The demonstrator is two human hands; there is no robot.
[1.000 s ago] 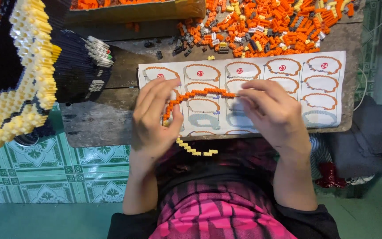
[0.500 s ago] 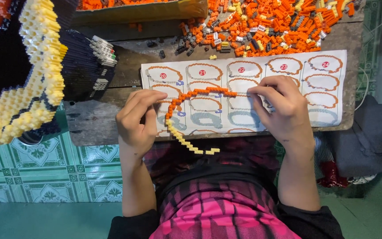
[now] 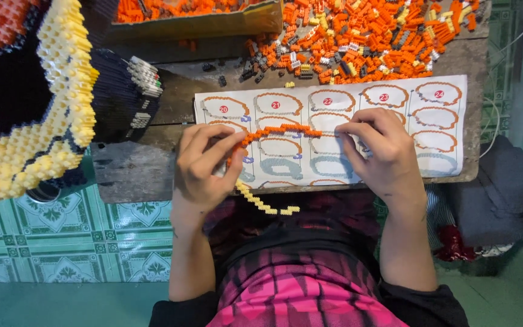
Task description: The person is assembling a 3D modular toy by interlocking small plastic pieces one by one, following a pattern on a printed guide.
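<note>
Worn wooden bench (image 3: pixel 134 172) carries our guide sheet (image 3: pixel 449 166) at near edge. Our left hand (image 3: pixel 204 166) and right hand (image 3: pixel 382 151) pinch curved brick strip (image 3: pixel 279 129): orange arc built, yellow tail overhangs edge. Loose brick pile (image 3: pixel 358 36) remains at far edge.

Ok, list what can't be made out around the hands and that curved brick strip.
Head view:
- Orange-and-yellow brick strip: its left part is covered by the left hand.
- Instruction sheet: the middle diagrams lie under both hands; the right hand hides several.
- Large brick model: cut off by the left and top edges.
- Loose brick pile: single pieces too small to tell apart.
</note>
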